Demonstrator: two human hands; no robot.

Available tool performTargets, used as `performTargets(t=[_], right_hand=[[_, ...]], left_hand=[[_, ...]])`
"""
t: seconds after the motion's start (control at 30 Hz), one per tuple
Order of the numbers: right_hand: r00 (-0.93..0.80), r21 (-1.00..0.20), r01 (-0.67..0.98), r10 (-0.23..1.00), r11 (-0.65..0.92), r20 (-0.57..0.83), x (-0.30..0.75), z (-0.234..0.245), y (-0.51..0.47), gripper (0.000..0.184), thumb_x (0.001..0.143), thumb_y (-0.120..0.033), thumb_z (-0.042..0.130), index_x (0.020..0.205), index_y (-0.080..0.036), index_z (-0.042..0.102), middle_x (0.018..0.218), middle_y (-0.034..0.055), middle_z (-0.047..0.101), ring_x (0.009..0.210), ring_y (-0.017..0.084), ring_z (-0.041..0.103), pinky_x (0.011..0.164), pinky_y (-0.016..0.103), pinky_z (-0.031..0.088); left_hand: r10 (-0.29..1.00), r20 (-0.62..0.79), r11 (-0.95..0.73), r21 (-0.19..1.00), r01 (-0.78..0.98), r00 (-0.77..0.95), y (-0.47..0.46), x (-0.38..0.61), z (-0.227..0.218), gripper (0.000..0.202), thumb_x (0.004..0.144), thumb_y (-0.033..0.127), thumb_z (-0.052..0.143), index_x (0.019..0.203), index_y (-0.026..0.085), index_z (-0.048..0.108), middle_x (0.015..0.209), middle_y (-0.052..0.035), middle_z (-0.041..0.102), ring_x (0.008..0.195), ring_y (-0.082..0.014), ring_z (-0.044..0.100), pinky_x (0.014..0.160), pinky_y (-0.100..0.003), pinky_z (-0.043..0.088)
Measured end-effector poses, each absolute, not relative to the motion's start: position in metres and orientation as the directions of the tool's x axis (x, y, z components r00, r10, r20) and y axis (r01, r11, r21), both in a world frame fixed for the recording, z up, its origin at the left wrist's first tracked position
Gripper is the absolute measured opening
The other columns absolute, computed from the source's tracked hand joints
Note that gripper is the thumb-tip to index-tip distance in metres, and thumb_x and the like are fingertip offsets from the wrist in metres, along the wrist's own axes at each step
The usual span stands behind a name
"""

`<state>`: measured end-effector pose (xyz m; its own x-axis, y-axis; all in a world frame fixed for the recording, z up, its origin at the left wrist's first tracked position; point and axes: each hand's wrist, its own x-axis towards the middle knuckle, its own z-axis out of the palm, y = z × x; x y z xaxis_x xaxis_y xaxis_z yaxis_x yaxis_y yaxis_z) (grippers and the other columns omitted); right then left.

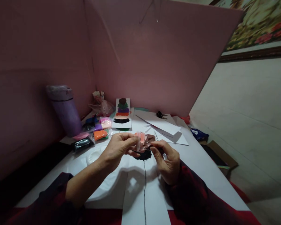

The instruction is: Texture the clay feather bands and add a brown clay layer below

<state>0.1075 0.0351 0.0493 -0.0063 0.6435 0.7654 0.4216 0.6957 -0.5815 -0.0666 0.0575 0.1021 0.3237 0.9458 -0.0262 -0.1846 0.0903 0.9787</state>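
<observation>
My left hand (119, 148) is closed in a pinch on a small clear bag of pale pink clay (140, 138), held just above the table. My right hand (166, 158) is closed too, its fingertips pinching the brown edge of the same packet (150, 139). Under both hands lies a black clay shape (143, 155) on white paper (145, 187), with a thin dark line running down from it towards me.
Several clay packets lie at the left: orange (100, 134), black (82, 144), purple, pink. A purple tumbler (64, 109) stands behind them. A card with stacked clay colours (122, 113) leans at the pink partition. Cut white paper (165, 126) and scissors (161, 115) lie beyond.
</observation>
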Motion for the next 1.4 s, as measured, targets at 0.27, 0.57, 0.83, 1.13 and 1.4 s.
performTargets(t=[0.27, 0.57, 0.83, 1.13, 1.4], right_hand=[[-0.104, -0.582, 0.452, 0.688, 0.676, 0.719, 0.104, 0.053, 0.031, 0.013, 0.092, -0.02, 0.053, 0.096, -0.019, 0.066, 0.077, 0.0037, 0.064, 0.064, 0.015, 0.059, 0.056, 0.027, 0.048], [-0.099, -0.624, 0.462, 0.736, 0.63, 0.67, 0.097, 0.057, 0.02, 0.024, 0.085, -0.041, 0.067, 0.092, -0.019, 0.062, 0.067, -0.001, 0.06, 0.052, 0.012, 0.05, 0.047, 0.024, 0.041], [-0.115, -0.605, 0.464, 0.721, 0.647, 0.683, 0.098, 0.054, 0.023, 0.016, 0.094, -0.025, 0.052, 0.094, -0.018, 0.066, 0.076, 0.0034, 0.067, 0.061, 0.014, 0.061, 0.054, 0.025, 0.047], [-0.085, -0.581, 0.531, 0.721, 0.617, 0.688, 0.096, 0.052, 0.023, 0.022, 0.094, -0.024, 0.05, 0.075, -0.018, 0.06, 0.062, -0.0017, 0.055, 0.052, 0.011, 0.05, 0.051, 0.023, 0.04], [0.086, -0.734, 0.454, 0.795, 0.505, 0.6, 0.097, 0.058, 0.025, 0.016, 0.09, -0.027, 0.057, 0.077, -0.018, 0.058, 0.061, -0.0028, 0.056, 0.052, 0.01, 0.051, 0.05, 0.021, 0.042]], left_hand=[[0.914, -0.079, 0.154, 0.975, -0.16, 0.397, 0.056, -0.07, 0.1, 0.018, 0.065, 0.028, 0.077, 0.069, 0.011, 0.072, 0.073, -0.0084, 0.071, 0.069, -0.0165, 0.066, 0.058, -0.024, 0.054], [0.908, -0.03, 0.088, 0.989, -0.121, 0.417, 0.049, -0.064, 0.097, 0.018, 0.065, 0.028, 0.078, 0.068, 0.011, 0.072, 0.067, -0.0065, 0.069, 0.06, -0.0127, 0.063, 0.052, -0.02, 0.051], [0.928, 0.109, -0.094, 0.994, -0.061, 0.356, 0.044, -0.057, 0.092, 0.016, 0.071, 0.024, 0.068, 0.079, 0.011, 0.074, 0.07, -0.0043, 0.069, 0.062, -0.0137, 0.064, 0.056, -0.024, 0.056], [0.924, 0.236, -0.292, 0.944, 0.155, 0.301, 0.043, -0.058, 0.086, 0.013, 0.074, 0.021, 0.056, 0.07, 0.014, 0.066, 0.06, 0.001, 0.059, 0.051, -0.0092, 0.055, 0.047, -0.019, 0.043], [0.937, 0.228, -0.291, 0.928, 0.232, 0.263, 0.039, -0.06, 0.095, 0.013, 0.073, 0.024, 0.052, 0.064, 0.016, 0.056, 0.056, 0.0023, 0.052, 0.048, -0.0102, 0.05, 0.046, -0.022, 0.043]])
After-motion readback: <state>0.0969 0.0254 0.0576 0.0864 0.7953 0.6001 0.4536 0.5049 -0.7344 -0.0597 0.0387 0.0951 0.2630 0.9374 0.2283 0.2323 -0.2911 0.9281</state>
